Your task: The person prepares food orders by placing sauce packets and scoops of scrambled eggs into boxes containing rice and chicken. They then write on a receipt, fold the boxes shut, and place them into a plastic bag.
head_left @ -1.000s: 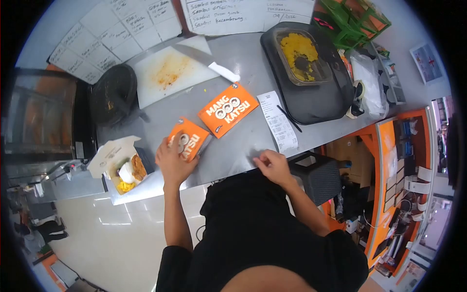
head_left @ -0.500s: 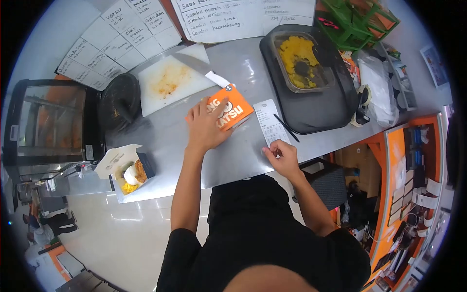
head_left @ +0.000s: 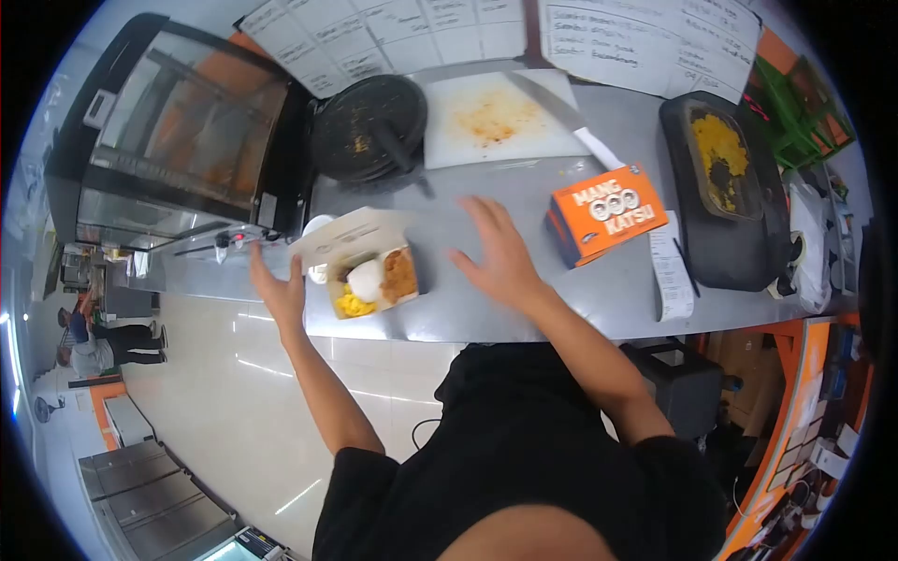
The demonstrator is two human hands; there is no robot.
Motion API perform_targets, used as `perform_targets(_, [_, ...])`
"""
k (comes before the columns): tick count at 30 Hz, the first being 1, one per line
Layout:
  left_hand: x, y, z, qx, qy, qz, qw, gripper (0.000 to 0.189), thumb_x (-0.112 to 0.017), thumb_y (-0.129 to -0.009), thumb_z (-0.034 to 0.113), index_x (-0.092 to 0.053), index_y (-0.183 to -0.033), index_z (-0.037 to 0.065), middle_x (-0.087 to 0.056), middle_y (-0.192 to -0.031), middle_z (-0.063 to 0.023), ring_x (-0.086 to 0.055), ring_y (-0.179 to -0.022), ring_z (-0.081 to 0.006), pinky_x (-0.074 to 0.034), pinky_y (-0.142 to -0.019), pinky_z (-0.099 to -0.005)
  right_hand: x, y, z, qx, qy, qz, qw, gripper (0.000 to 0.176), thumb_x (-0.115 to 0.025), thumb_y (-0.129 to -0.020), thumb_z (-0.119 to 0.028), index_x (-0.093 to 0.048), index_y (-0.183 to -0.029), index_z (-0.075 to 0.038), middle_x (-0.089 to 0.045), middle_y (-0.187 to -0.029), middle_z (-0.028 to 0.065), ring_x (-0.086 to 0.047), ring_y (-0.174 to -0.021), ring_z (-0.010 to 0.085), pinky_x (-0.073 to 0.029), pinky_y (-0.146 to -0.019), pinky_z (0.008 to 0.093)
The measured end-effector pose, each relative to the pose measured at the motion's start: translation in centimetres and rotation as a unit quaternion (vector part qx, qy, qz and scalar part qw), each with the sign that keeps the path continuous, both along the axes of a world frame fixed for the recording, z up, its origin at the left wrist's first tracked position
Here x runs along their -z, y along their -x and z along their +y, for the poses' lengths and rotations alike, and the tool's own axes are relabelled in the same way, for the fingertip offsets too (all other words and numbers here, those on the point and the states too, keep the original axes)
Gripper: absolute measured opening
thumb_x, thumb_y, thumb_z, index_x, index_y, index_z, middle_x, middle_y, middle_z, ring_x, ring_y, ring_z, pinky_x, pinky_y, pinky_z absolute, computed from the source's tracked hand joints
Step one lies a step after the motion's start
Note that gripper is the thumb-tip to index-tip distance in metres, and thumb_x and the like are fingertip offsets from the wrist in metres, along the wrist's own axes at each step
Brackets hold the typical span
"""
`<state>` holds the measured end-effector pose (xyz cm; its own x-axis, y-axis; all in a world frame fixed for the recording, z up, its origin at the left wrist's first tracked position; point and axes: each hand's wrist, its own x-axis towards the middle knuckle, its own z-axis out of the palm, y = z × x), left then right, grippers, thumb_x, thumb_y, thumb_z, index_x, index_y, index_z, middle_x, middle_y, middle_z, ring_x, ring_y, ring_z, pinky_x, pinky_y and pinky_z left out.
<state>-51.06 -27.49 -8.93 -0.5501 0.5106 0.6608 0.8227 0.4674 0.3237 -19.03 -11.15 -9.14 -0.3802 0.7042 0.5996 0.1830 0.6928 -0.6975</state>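
Half a second ago the left hand lay on the orange carton and the right hand sat by the receipt; both have since swung over to the open meal box, and the view has turned that way with them. Both hands are empty, with fingers spread. They are well apart, the left just off the box's left side and the right above the bare steel on its other side, blurred by motion. I cannot tell whether the left fingertips touch the raised lid flap. The box stands near the front edge of the counter, lid thrown back, showing a mound of rice, a fried cutlet and something yellow. The step in hand looks like the approach that brackets the box, with no grip made yet. A next move would call for both palms to close in on the cardboard evenly, minding the loose flap and the food sitting high inside. Farther right, the orange carton rests beside the receipt and a pen, with a black tray of yellow food beyond. Behind the box are a round black pan, a stained cutting board with a knife, and a glass warmer at far left.
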Motion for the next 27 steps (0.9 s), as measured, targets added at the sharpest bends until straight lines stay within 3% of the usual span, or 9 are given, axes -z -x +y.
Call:
perform_targets(3, [2.1,3.1,-2.3,0.071,0.108,-0.128,0.983,0.035,-0.073,-0.089,0.021,-0.064,-0.117,0.001,-0.068,-0.102,-0.0224,-0.065,-0.101,-0.0369,-0.049,-0.091,-0.0425,2.3,7.9,1.2,-0.039,-0.020,-0.014,0.999,0.047,-0.074,-0.083,-0.016,-0.056,-0.124,-0.002,-0.065,-0.116,0.0151,-0.063,-0.104,0.0406,-0.048,-0.095,0.0480])
perform_targets(5, [3.3,0.8,-2.7,0.003,0.131,-0.225,0.965,0.024,-0.068,-0.095,0.023,-0.064,-0.093,0.000,-0.070,-0.080,-0.0211,-0.072,-0.079,-0.0322,-0.052,-0.068,-0.0386,4.4,10.1,1.0,-0.135,0.139,-0.232,0.953,0.041,-0.067,-0.084,-0.006,-0.054,-0.123,0.000,-0.061,-0.123,0.0199,-0.063,-0.108,0.0413,-0.050,-0.096,0.0446])
perform_targets(6, [7.9,1.7,-3.9,0.057,0.036,-0.236,0.969,0.021,-0.065,-0.097,0.018,-0.059,-0.090,-0.001,-0.072,-0.087,-0.0201,-0.072,-0.081,-0.0297,-0.052,-0.067,-0.0368,6.3,10.2,0.2,-0.133,0.141,-0.233,0.953,0.041,-0.067,-0.084,-0.006,-0.054,-0.123,0.000,-0.061,-0.123,0.0199,-0.063,-0.108,0.0413,-0.050,-0.096,0.0446])
perform_targets(9, [9.9,-3.7,-5.1,0.108,-0.043,-0.324,0.939,0.011,-0.054,-0.097,0.001,-0.047,-0.105,-0.004,-0.067,-0.117,-0.0266,-0.069,-0.105,-0.0303,-0.052,-0.090,-0.0344,11.5,8.7,-5.1,-0.108,0.137,-0.130,0.976,0.051,-0.061,-0.083,0.001,-0.047,-0.132,0.002,-0.060,-0.124,0.0225,-0.062,-0.107,0.0406,-0.051,-0.091,0.0451])
perform_targets(11, [10.6,-5.7,-4.9,0.110,-0.100,-0.398,0.905,0.012,-0.053,-0.101,0.007,-0.049,-0.103,-0.004,-0.069,-0.108,-0.0252,-0.068,-0.102,-0.0252,-0.052,-0.086,-0.0356,12.2,8.1,-8.1,-0.048,0.197,-0.025,0.979,0.047,-0.057,-0.082,0.005,-0.046,-0.128,0.003,-0.064,-0.123,0.0212,-0.061,-0.112,0.0424,-0.051,-0.092,0.0457])
perform_targets(17, [7.2,-3.9,-4.0,0.063,-0.030,-0.397,0.915,0.014,-0.055,-0.100,0.009,-0.049,-0.106,-0.003,-0.071,-0.092,-0.0237,-0.073,-0.089,-0.0275,-0.053,-0.074,-0.0353,8.2,8.8,-9.0,-0.042,0.299,-0.048,0.952,0.025,-0.046,-0.088,0.009,-0.041,-0.113,0.006,-0.050,-0.143,0.0291,-0.061,-0.118,0.0433,-0.052,-0.095,0.0413])
perform_targets(21, [7.6,-3.9,-3.9,0.106,0.008,-0.354,0.929,0.015,-0.056,-0.096,0.002,-0.050,-0.109,-0.003,-0.070,-0.099,-0.0267,-0.072,-0.095,-0.0368,-0.054,-0.077,-0.0377,8.8,8.7,-9.6,-0.023,0.292,-0.086,0.952,0.024,-0.043,-0.088,0.009,-0.041,-0.112,0.007,-0.047,-0.144,0.0312,-0.059,-0.120,0.0457,-0.050,-0.099,0.0436])
perform_targets(23, [9.4,-4.2,-4.8,0.127,-0.002,-0.360,0.924,0.020,-0.056,-0.095,0.001,-0.050,-0.113,-0.002,-0.070,-0.103,-0.0271,-0.071,-0.098,-0.0385,-0.054,-0.079,-0.0383,12.3,8.4,-10.5,0.007,0.181,-0.073,0.981,0.032,-0.050,-0.085,0.007,-0.043,-0.117,0.007,-0.054,-0.136,0.0298,-0.060,-0.108,0.0492,-0.051,-0.091,0.0486])
perform_targets(27, [10.0,-4.9,-5.2,0.150,-0.006,-0.358,0.921,0.041,-0.055,-0.094,-0.001,-0.047,-0.134,0.000,-0.067,-0.117,-0.0266,-0.068,-0.108,-0.0400,-0.054,-0.087,-0.0398,12.3,8.2,-11.0,-0.008,0.245,-0.041,0.969,0.044,-0.049,-0.084,0.007,-0.042,-0.128,0.008,-0.052,-0.136,0.0314,-0.057,-0.116,0.0486,-0.049,-0.095,0.0498])
